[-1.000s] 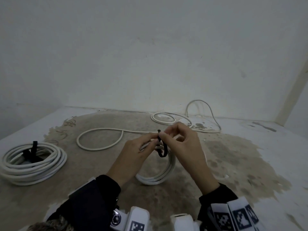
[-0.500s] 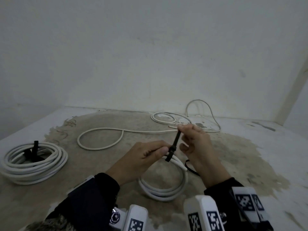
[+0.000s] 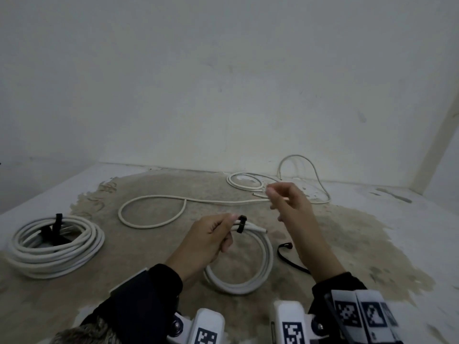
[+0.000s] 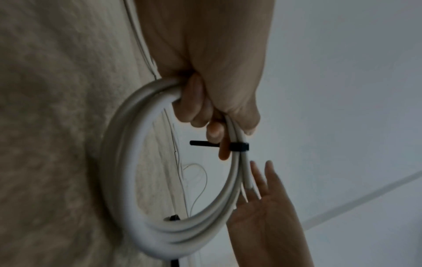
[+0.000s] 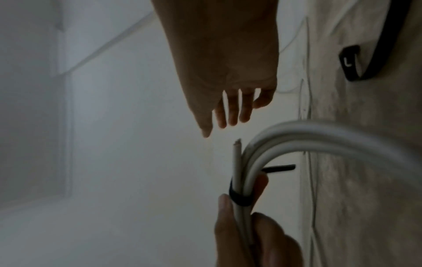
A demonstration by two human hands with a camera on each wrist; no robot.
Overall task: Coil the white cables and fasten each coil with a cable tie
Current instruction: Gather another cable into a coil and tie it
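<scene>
While the left hand [image 3: 211, 240] gripped the small white coil [image 3: 244, 266] just beside its cinched black cable tie [image 3: 241, 223], evidently to keep the loops bunched above the floor [image 3: 372, 232], the right hand [image 3: 289, 204] hovered apart, fingers loose and empty.

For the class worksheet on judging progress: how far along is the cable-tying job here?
Done: the large coil on the left lies tied. In hand: the left hand grips the small coil, a black tie round it; the right hand is open, off it. Left: the loose cable lies uncoiled, and a spare tie lies on the floor.
</scene>
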